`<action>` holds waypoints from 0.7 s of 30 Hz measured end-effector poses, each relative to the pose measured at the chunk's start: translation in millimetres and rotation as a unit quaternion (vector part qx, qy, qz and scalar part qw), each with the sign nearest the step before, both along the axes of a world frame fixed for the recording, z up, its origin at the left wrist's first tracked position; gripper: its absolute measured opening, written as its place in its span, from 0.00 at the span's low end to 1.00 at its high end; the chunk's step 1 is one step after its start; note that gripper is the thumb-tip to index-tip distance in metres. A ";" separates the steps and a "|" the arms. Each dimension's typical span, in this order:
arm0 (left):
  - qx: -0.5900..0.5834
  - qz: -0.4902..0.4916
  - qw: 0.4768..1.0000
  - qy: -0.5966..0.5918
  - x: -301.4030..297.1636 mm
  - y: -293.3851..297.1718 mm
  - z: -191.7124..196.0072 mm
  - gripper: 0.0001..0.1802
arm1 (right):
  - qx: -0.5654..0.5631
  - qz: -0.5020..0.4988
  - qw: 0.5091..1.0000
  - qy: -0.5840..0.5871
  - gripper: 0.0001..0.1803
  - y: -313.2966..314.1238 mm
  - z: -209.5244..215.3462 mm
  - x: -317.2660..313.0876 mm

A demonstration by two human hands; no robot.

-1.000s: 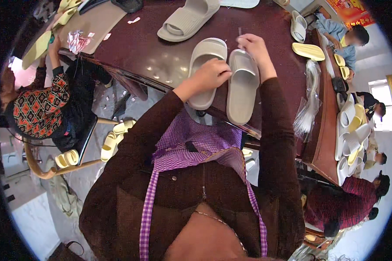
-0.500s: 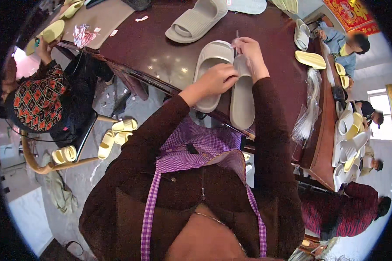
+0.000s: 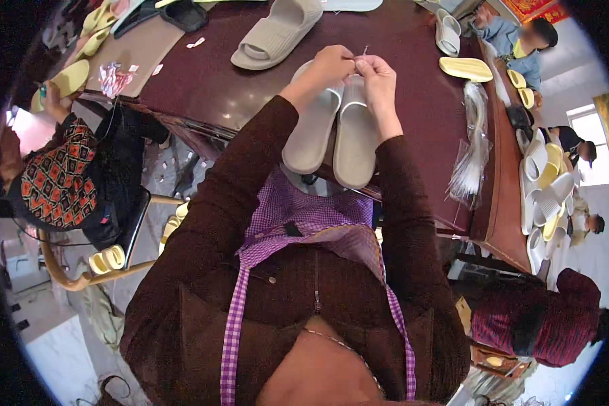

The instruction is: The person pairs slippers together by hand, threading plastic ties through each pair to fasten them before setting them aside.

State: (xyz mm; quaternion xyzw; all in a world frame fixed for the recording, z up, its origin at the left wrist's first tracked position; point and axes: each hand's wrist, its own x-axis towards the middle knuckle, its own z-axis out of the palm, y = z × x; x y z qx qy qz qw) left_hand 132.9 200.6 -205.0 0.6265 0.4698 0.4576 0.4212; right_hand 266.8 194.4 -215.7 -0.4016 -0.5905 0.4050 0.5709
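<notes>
A pair of grey slippers lies side by side at the table's near edge: the left slipper (image 3: 309, 139) and the right slipper (image 3: 356, 145), toes pointing away from me. Over their straps my two hands meet, fingertips pinched together. From between the fingers of my right hand (image 3: 380, 80) a thin, clear strand, seemingly a plastic tie, sticks up. The fingers of my left hand (image 3: 330, 68) are closed against the same spot; whatever they grip is too small to make out. My hands partly cover the slipper straps.
Farther back sits another grey slipper (image 3: 277, 34). On the right are a yellow slipper (image 3: 465, 69) and a bundle of clear plastic ties (image 3: 472, 149). Red-and-white tags (image 3: 115, 80) lie at the left. One person (image 3: 64, 172) sits left; other people work along the right.
My left hand has moved up and away from the left slipper to join the right at the strand. The right slipper now lies closer against the left one.
</notes>
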 end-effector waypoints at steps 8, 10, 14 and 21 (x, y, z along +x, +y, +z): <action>-0.024 0.030 0.998 -0.042 -1.8 -13.2 -11.9 0.12 | -0.028 -0.030 0.998 0.046 0.05 -5.8 -5.1 -1.9; -0.028 0.041 0.997 -0.060 -1.7 -18.2 -11.6 0.11 | -0.037 -0.046 0.996 0.068 0.05 -5.7 -5.1 0.8; -0.033 0.010 0.984 -0.176 -5.9 -23.3 -9.5 0.10 | -0.020 -0.016 0.995 0.097 0.05 -11.6 -9.9 -5.2; -0.050 -0.011 0.962 -0.268 -7.4 -18.2 -11.2 0.08 | -0.009 0.010 0.993 0.116 0.07 -16.9 -14.4 -9.5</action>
